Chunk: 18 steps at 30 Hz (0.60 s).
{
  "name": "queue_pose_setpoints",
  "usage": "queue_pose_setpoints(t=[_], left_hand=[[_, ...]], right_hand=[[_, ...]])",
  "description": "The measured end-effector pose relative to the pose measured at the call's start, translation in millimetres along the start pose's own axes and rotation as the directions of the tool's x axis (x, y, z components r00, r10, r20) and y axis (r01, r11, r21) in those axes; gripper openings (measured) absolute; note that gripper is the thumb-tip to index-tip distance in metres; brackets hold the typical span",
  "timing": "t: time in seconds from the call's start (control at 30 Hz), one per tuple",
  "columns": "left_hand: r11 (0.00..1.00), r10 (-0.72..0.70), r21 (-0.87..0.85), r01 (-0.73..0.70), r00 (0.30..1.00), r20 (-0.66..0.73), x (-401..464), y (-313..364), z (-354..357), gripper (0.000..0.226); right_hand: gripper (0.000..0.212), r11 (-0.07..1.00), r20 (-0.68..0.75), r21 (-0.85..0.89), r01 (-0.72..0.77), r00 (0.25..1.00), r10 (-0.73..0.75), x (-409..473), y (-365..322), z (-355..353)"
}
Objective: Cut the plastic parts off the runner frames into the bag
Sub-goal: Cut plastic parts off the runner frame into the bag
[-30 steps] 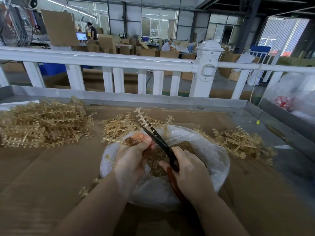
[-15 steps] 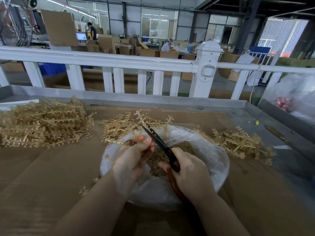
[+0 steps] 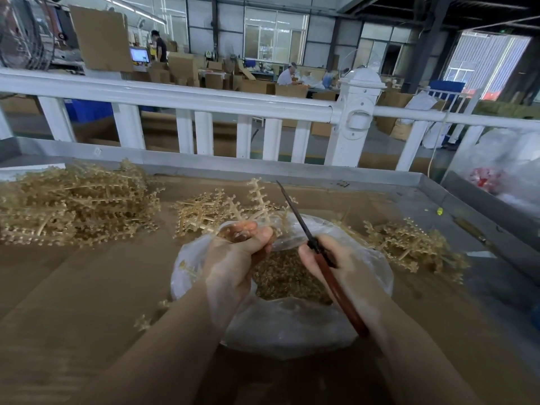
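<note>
we work at a cardboard-lined table (image 3: 73, 287) beside a white railing (image 3: 181, 97). the bag (image 3: 292, 325) sits at its middle, with cut parts (image 3: 280, 279) inside. over the bag our left hand (image 3: 233, 258) pinches a runner frame (image 3: 257, 200), and our right hand (image 3: 342, 267) grips the scissors (image 3: 295, 211), blades together. more frames lie in a left pile (image 3: 73, 206) and a right pile (image 3: 409, 244) beside the bag.

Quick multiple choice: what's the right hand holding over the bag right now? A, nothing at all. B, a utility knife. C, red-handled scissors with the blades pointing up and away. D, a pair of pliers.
C: the right hand grips red-handled scissors, their dark blades angled up and away above the clear plastic bag, beside the runner frame that the left hand holds.
</note>
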<state>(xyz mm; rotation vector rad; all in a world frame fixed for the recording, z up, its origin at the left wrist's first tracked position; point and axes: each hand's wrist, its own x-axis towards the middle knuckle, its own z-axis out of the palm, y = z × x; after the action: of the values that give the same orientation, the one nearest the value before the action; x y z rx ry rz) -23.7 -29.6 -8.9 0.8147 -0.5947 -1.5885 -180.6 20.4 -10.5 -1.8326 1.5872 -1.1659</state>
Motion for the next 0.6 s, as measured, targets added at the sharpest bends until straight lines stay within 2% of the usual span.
queue_pose_setpoints(t=[0.07,0.2,0.4,0.6], left_hand=[[0.999,0.038,0.016,-0.038,0.999,0.004,0,-3,2,0.03],[0.991,0.105,0.074,-0.108,0.994,0.04,-4,-9,2,0.021],[0.964,0.153,0.192,-0.182,0.975,0.16,-9,-16,0,0.026],[0.968,0.158,0.18,-0.177,0.981,0.117,-9,-17,-2,0.021]], right_hand=[[0.026,0.999,-0.029,-0.03,-0.017,0.999,0.017,0,-1,4],[0.006,0.995,-0.121,0.1,-0.032,0.992,0.044,2,-5,10],[0.021,0.943,-0.185,0.328,-0.058,0.975,0.124,12,-14,18],[0.029,0.876,-0.154,0.472,-0.097,0.969,0.191,9,-12,17]])
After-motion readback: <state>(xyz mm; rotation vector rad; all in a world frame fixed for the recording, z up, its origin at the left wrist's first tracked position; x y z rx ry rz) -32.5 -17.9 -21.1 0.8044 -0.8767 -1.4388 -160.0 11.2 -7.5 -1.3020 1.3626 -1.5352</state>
